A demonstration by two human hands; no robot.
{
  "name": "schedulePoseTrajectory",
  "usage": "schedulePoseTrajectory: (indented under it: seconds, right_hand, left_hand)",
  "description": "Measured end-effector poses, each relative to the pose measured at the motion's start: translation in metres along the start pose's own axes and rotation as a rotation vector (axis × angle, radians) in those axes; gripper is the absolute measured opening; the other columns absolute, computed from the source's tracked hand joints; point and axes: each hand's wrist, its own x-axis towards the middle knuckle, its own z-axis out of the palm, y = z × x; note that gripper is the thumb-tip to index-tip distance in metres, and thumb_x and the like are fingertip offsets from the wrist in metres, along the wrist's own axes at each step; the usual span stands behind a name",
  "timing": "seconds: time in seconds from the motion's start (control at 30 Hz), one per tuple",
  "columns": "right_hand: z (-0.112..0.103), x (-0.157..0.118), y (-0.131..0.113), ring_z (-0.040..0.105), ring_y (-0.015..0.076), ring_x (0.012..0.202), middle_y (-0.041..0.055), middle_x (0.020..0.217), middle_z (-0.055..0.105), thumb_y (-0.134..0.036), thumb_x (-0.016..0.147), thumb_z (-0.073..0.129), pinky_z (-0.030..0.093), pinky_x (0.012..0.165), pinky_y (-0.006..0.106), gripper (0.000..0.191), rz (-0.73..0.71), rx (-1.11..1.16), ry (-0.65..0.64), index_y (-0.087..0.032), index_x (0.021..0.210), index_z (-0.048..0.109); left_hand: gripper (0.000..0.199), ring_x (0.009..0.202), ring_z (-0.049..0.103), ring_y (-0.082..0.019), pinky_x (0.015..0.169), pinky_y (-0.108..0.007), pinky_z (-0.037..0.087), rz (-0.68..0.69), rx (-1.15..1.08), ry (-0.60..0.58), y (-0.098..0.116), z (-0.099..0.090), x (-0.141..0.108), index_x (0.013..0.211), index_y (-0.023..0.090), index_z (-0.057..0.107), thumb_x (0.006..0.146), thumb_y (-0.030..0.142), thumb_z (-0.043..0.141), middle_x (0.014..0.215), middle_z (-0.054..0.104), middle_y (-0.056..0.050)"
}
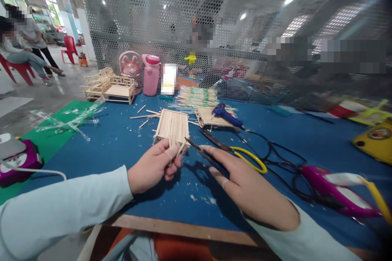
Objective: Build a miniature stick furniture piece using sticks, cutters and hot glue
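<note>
My left hand (162, 163) is closed around a small bunch of short wooden sticks (173, 144), their ends poking up between thumb and fingers. Just behind it lies a flat panel of sticks (173, 124) set side by side. My right hand (237, 179) grips a dark, pointed hand tool (210, 158) with a dark blue handle; its exact kind is partly hidden by the fingers. The tool's tip is close to the sticks; whether it touches them I cannot tell. Scissors with yellow handles (252, 159) lie on the table beyond my right hand.
A blue glue gun (226, 115) rests on another stick panel (211, 118). Behind are bundled sticks (196, 97), a pink bottle (151, 75), a phone (169, 79) and stick-built model furniture (113, 87). Black cables and a purple power strip (339, 191) lie right. A perforated screen stands behind.
</note>
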Motion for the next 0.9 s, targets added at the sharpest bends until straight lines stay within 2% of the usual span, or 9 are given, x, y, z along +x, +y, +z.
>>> schedulePoseTrajectory:
  seconds: [0.1,0.27,0.37,0.6,0.73,0.9]
  right_hand:
    - [0.001,0.009,0.000,0.054,0.0231,0.118,0.0116,0.128,0.057,-0.023,0.084,0.039,0.045,0.098,0.041,0.046,-0.019,0.011,0.003,-0.014,0.127,0.050]
    - [-0.001,0.028,-0.001,0.054,0.0233,0.117,0.0126,0.126,0.058,-0.015,0.078,0.040,0.044,0.099,0.041,0.050,-0.087,0.040,0.009,-0.013,0.126,0.050]
    - [0.001,0.034,0.001,0.053,0.0230,0.117,0.0118,0.126,0.058,-0.011,0.072,0.041,0.043,0.099,0.041,0.055,-0.113,0.051,0.032,-0.015,0.127,0.050]
    - [0.007,0.031,0.004,0.049,0.0234,0.122,0.0123,0.129,0.055,-0.009,0.065,0.041,0.041,0.100,0.043,0.065,-0.123,0.109,0.039,-0.015,0.129,0.045]
    - [0.009,0.031,0.003,0.058,0.0246,0.109,0.0130,0.117,0.062,-0.011,0.063,0.042,0.046,0.093,0.041,0.058,-0.113,0.117,0.083,-0.013,0.119,0.052]
    - [0.023,0.034,0.010,0.063,0.0247,0.099,0.0135,0.107,0.066,-0.011,0.060,0.042,0.050,0.086,0.037,0.053,-0.191,0.014,0.222,-0.012,0.111,0.057]
  left_hand:
    - [0.042,0.039,0.025,-0.001,0.038,-0.014,0.019,-0.015,-0.015,0.008,0.002,-0.001,0.002,0.072,0.019,0.036,0.074,0.052,0.062,0.054,0.038,0.011]
    - [0.042,0.039,0.023,-0.002,0.037,-0.018,0.015,0.098,0.109,0.096,0.008,-0.009,0.009,0.075,0.018,0.043,0.074,0.055,0.061,0.048,0.030,0.011]
    - [0.042,0.038,0.021,-0.003,0.037,-0.019,0.015,0.152,0.142,0.123,0.010,-0.013,0.010,0.073,0.018,0.045,0.073,0.056,0.062,0.046,0.028,0.011]
    - [0.041,0.040,0.024,-0.003,0.039,-0.019,0.018,0.159,0.222,0.110,0.007,-0.015,0.010,0.073,0.017,0.047,0.075,0.056,0.060,0.048,0.031,0.010]
    - [0.042,0.041,0.025,-0.003,0.039,-0.019,0.020,0.176,0.266,0.097,0.008,-0.015,0.011,0.071,0.017,0.047,0.076,0.057,0.058,0.049,0.032,0.009]
    - [0.045,0.040,0.022,-0.003,0.039,-0.020,0.017,0.163,0.256,0.111,0.005,-0.012,0.008,0.071,0.017,0.047,0.073,0.060,0.059,0.048,0.028,0.010]
